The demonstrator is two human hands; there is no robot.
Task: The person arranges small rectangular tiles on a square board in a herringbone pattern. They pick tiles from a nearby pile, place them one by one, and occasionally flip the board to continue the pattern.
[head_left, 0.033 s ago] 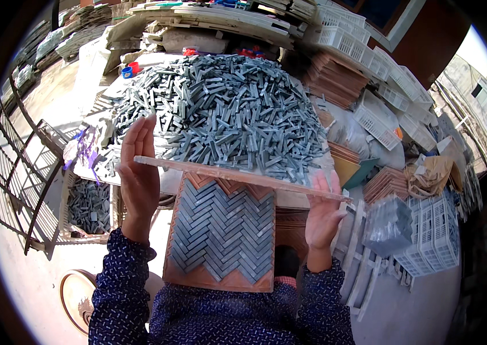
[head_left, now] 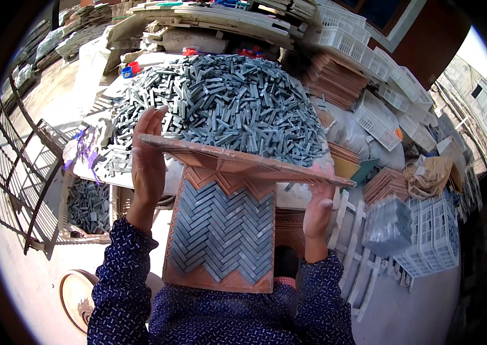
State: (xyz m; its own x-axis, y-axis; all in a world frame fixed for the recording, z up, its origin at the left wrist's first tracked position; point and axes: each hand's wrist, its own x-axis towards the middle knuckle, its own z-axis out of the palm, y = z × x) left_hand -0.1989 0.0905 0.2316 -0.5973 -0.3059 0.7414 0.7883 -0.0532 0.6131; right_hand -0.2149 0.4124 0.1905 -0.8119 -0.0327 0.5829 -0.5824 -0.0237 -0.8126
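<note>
- Head view: the left hand holds one end of a flat, reddish-brown panel with a ridged face, its fingers straight and close together, reaching up past the edge; its thumb cannot be made out clearly.
- The right hand holds the other end, fingers partly hidden behind the edge, thumb on the near side.
- The panel hangs between the hands, tilted, its left end higher.
- Nearer the body lies a square, reddish-brown tray, filled with blue-grey strips in a herringbone pattern.
- Beyond spreads a heap of loose grey strips.
- At left stands a pale crate of similar strips; at right, white plastic crates.
</note>
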